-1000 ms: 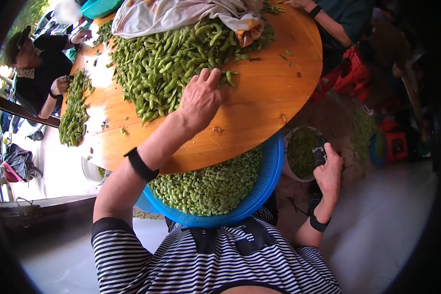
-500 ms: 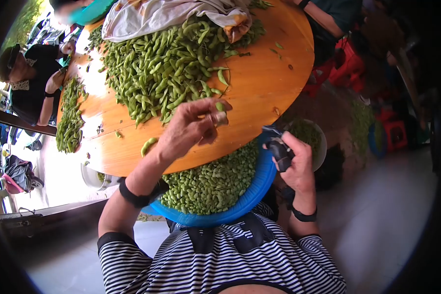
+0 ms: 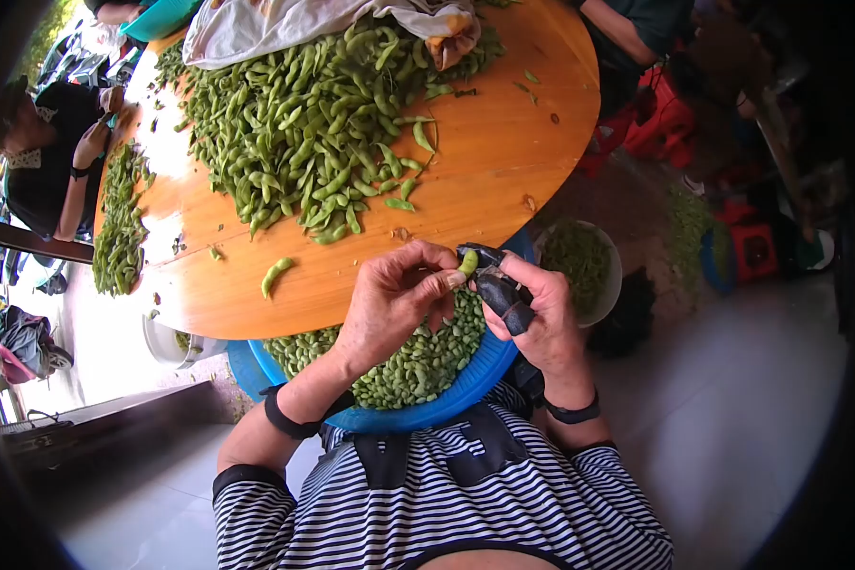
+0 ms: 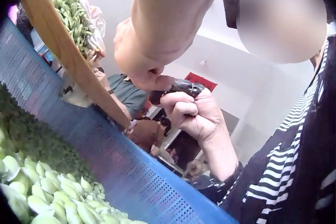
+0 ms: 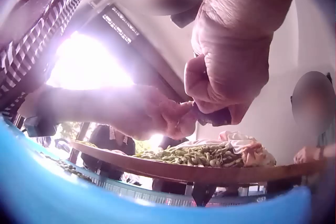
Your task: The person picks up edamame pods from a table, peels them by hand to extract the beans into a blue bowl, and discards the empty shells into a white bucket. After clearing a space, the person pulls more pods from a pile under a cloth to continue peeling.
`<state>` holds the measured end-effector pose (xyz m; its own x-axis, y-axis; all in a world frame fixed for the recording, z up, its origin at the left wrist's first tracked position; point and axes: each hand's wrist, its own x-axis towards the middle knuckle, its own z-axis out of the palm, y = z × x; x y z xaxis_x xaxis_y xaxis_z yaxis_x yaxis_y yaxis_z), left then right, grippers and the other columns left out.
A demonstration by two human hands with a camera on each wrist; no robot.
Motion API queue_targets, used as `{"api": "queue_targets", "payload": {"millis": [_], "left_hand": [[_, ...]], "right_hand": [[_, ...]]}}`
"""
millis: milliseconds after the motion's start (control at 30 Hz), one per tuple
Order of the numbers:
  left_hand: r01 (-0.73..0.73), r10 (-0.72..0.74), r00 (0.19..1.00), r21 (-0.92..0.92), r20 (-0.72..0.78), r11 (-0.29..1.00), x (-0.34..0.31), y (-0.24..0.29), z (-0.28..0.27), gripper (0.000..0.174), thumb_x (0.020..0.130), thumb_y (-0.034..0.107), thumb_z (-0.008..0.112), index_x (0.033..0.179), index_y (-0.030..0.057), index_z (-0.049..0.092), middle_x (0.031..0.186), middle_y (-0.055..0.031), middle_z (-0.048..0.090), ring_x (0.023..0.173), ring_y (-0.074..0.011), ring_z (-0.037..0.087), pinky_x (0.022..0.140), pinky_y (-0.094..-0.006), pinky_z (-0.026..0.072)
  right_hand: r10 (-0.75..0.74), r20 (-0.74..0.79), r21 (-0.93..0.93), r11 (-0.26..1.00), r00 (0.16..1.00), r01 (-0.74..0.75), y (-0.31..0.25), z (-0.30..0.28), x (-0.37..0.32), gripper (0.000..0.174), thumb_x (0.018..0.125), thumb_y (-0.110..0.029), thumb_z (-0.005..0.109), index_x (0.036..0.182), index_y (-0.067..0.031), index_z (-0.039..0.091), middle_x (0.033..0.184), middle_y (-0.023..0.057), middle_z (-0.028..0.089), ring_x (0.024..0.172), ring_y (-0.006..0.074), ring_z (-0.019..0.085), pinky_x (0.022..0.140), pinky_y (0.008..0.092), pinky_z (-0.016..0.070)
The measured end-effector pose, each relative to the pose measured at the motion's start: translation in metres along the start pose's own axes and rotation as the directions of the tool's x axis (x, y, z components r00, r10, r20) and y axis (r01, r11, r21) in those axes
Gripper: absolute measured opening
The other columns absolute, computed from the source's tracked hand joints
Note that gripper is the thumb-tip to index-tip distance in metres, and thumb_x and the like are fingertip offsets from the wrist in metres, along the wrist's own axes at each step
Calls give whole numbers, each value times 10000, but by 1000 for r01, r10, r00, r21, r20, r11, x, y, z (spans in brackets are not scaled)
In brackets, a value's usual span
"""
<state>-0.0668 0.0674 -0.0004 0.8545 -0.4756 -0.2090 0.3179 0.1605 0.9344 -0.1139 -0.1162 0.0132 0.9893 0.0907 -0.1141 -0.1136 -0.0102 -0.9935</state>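
My left hand (image 3: 399, 299) pinches a green soybean pod (image 3: 469, 263) between thumb and fingers, over the blue basin. Right beside it, my right hand (image 3: 546, 309) grips a small black two-part piece (image 3: 503, 300), its fingers curled in the left wrist view. The pod's end lies against the black piece, whose kind I cannot tell. Below the hands, the blue basin (image 3: 484, 380) holds many shelled green beans (image 3: 413, 366). A big heap of pods (image 3: 304, 133) lies ahead on the round wooden table (image 3: 503, 142).
A white cloth (image 3: 285, 28) covers the heap's far side. One loose pod (image 3: 275, 275) lies near the table's front edge. A smaller pile of pods (image 3: 122, 223) sits at left, by another person (image 3: 47, 171). A white bucket (image 3: 610, 285) stands on the floor at right.
My left hand has come back from the pod heap with a pod. My right hand has moved left, and the two hands now meet over the basin. A loose pod now lies near the table edge.
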Motion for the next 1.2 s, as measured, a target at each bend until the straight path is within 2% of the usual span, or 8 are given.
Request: {"api": "queue_targets", "payload": {"millis": [633, 733, 800, 867, 900, 1033, 1133, 1200], "left_hand": [[-422, 557, 830, 694, 37, 583, -9, -7, 19, 128, 817, -96, 600, 905, -4, 610, 801, -118, 661, 763, -240, 694, 628, -316, 536], [-450, 536, 844, 566, 17, 691, -9, -13, 17, 103, 841, -62, 633, 907, 6, 594, 787, -108, 655, 655, -206, 660, 558, -289, 507], [-39, 32, 998, -147, -49, 988, -10, -9, 15, 121, 873, 10, 667, 944, 28, 571, 782, -95, 652, 551, -148, 587, 466, -237, 424], [97, -82, 995, -300, 63, 949, -7, -4, 9, 142, 884, 45, 672, 970, 40, 559, 780, -84, 647, 530, -122, 555, 446, -214, 380], [241, -175, 967, -432, 187, 869, -5, -2, 5, 167, 896, 80, 677, 996, 52, 547, 778, -74, 641, 508, -96, 523, 427, -192, 336], [251, -179, 962, -402, 208, 881, -3, -8, 3, 230, 891, 137, 696, 1041, 54, 543, 773, -61, 628, 525, -86, 520, 436, -195, 350], [109, -96, 991, -155, 90, 982, -5, -4, 12, 252, 886, 173, 710, 1031, 31, 561, 722, -31, 609, 544, -73, 523, 457, -209, 371], [124, -123, 988, 1, 98, 992, -4, -5, 9, 270, 892, 174, 702, 1072, 29, 562, 729, -11, 589, 558, -71, 514, 464, -209, 367]], "right_hand": [[-49, 42, 206, 978, 998, 39, 10, -4, -9, 192, 905, -142, 551, 773, -10, 503, 627, -29, 463, 532, 35, 449, 479, 209, 361], [-97, -3, 15, 995, 995, 97, 13, -5, -10, 226, 934, -180, 530, 821, 15, 531, 617, -27, 464, 517, 38, 437, 473, 202, 344], [-132, -12, -16, 991, 991, 132, 13, -7, -10, 241, 945, -189, 520, 854, 31, 556, 610, -28, 465, 508, 38, 430, 466, 196, 332], [70, 189, 575, 800, 979, -168, 8, -12, -9, 210, 938, -145, 521, 916, 47, 603, 595, -35, 454, 492, 34, 409, 452, 189, 310], [70, 188, 576, 800, 980, -168, 9, -13, -9, 210, 938, -145, 521, 916, 47, 603, 595, -35, 454, 492, 34, 409, 452, 189, 310], [86, 214, 437, 882, 973, -174, 10, -15, -10, 146, 900, -94, 541, 929, 29, 615, 608, -31, 442, 511, 41, 413, 463, 209, 323], [-173, 110, -288, 937, 979, 198, 15, -13, -7, 163, 716, 18, 582, 873, 23, 539, 727, 113, 466, 627, 234, 510, 556, 323, 398], [-280, 102, -403, 865, 954, 297, 2, -4, -8, 187, 694, 42, 555, 880, 42, 532, 762, 153, 483, 649, 330, 507, 572, 361, 416]]}}
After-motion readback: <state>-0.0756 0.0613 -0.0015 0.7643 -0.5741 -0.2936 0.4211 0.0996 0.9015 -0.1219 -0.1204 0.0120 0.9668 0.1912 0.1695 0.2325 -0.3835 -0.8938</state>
